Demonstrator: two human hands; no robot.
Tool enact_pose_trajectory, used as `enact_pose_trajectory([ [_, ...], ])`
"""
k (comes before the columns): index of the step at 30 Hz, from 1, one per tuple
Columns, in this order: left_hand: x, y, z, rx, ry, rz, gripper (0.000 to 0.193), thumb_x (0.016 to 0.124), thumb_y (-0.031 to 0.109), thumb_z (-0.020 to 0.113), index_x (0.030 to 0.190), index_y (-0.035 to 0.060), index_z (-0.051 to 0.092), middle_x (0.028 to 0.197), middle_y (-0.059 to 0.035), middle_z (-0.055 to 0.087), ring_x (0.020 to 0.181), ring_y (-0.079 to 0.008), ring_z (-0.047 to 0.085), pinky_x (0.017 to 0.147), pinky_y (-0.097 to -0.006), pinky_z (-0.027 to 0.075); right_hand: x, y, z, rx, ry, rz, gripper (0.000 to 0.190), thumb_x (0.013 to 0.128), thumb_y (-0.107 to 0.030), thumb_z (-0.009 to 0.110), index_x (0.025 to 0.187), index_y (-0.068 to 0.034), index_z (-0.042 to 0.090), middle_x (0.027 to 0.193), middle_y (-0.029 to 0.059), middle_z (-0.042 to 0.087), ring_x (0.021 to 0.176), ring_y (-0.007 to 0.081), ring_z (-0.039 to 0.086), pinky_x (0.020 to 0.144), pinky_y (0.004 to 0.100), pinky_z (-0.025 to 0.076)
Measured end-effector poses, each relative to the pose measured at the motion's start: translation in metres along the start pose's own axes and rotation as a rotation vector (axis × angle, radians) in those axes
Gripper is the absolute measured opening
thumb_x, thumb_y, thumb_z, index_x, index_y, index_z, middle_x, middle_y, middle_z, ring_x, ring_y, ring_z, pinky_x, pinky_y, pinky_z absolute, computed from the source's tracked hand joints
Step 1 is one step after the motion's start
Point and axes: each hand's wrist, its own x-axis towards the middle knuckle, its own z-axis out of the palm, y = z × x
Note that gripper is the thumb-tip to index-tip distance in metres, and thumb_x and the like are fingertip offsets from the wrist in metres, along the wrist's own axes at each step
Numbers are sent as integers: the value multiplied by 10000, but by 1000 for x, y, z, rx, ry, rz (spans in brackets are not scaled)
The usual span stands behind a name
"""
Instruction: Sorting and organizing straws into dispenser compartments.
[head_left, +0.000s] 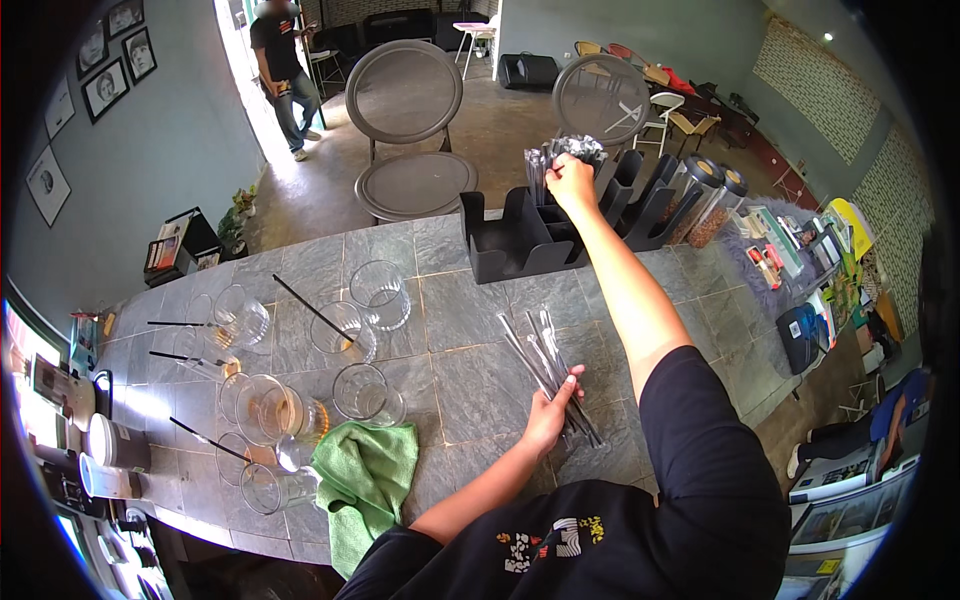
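Observation:
My left hand (553, 409) is closed around a loose bundle of black drinking straws (541, 352), some in clear wrappers, low over the tiled counter. My right hand (571, 178) reaches to the upright wrapped straws (535, 174) packed in a black bar caddy (517, 259); its fingers are bent at their tops, and whether they grip any cannot be told. The caddy has several compartments. On the left part of the stone-tile counter (465, 375) stand several glasses, some with black straws, one being a ribbed glass (379, 296).
A green cloth (367, 472) lies by the glasses at the near edge. Lidded jars (701, 199) stand right of the caddy. Farther right are a fluffy mat (739, 259) and a dark pouch (799, 337). Beyond the counter are chairs and a standing person (285, 67); another person (892, 409) is at right.

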Motion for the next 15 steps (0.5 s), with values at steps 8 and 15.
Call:
enact_pose_trajectory([
  [8,2,-3,-7,-52,27,-3,256,907,186,516,1093,10,496,869,-52,566,802,-159,593,729,-285,489,-42,-54,-45,18,-49,-76,128,726,-99,657,744,9,592,608,168,601,560,257,621,528,337,467],
  [15,-1,3,0,-176,-32,-24,233,938,180,436,1066,-11,475,925,-97,564,866,-230,611,778,-348,521,-167,-66,-112,33,-700,189,402,665,-314,743,844,27,628,625,126,625,576,175,624,538,301,479],
])
